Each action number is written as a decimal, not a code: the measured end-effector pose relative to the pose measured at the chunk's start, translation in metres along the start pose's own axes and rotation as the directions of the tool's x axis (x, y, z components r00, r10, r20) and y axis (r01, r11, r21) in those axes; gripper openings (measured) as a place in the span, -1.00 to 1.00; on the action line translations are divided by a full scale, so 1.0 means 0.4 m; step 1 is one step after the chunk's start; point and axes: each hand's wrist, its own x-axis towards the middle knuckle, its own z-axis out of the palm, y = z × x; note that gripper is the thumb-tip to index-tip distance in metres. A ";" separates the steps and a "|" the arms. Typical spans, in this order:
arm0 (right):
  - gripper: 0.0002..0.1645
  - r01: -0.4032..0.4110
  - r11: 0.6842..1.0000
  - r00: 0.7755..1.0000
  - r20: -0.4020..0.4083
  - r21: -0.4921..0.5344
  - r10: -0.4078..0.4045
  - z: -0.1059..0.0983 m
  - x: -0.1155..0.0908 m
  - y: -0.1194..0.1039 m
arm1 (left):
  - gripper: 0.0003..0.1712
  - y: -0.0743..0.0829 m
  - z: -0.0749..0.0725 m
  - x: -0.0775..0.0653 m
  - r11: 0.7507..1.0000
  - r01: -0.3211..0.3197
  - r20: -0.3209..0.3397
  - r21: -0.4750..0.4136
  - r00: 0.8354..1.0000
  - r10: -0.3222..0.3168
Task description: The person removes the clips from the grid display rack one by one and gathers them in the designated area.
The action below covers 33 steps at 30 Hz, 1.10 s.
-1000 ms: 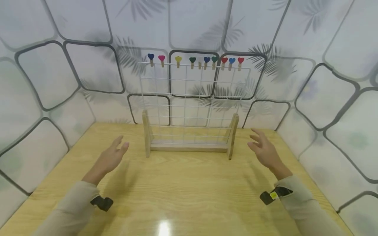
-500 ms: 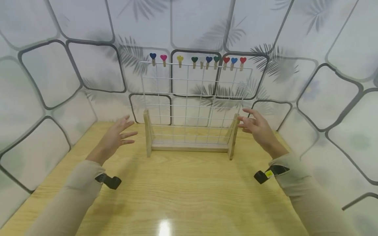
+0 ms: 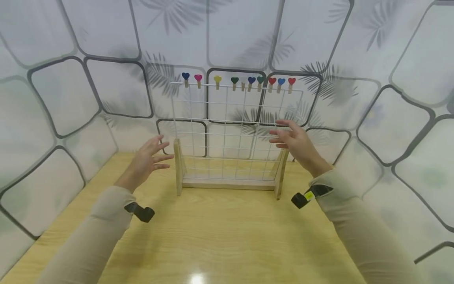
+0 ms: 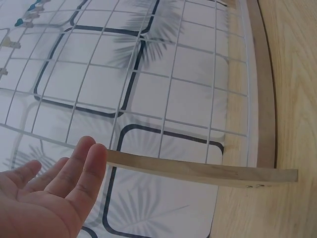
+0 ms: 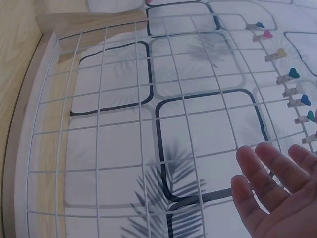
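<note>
A white wire grid rack stands upright in a wooden base. Along its top bar sits a row of wooden clothespins with coloured hearts, among them a yellow heart clothespin, a pink heart clothespin and a red heart clothespin. My left hand hovers just left of the rack's left wooden post, fingers spread and relaxed, holding nothing. My right hand is in front of the grid's right side, covering the top of the right post, its fingers loosely extended and bare.
The rack stands on a wood-grain table. Patterned wall covering closes in the back and both sides. Each wrist wears a black camera strap, the left wrist camera and the right wrist camera.
Both hands have risen and moved inward toward the rack, the right one now overlapping its right edge. The fingers of the left hand have spread. The clothespins stay on the top bar.
</note>
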 end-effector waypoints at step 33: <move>-0.51 0.105 0.925 0.984 0.098 0.366 -0.151 0.163 0.250 -0.235 | -0.03 0.002 0.041 0.091 0.989 -0.002 -0.011 -0.146 1.000 0.001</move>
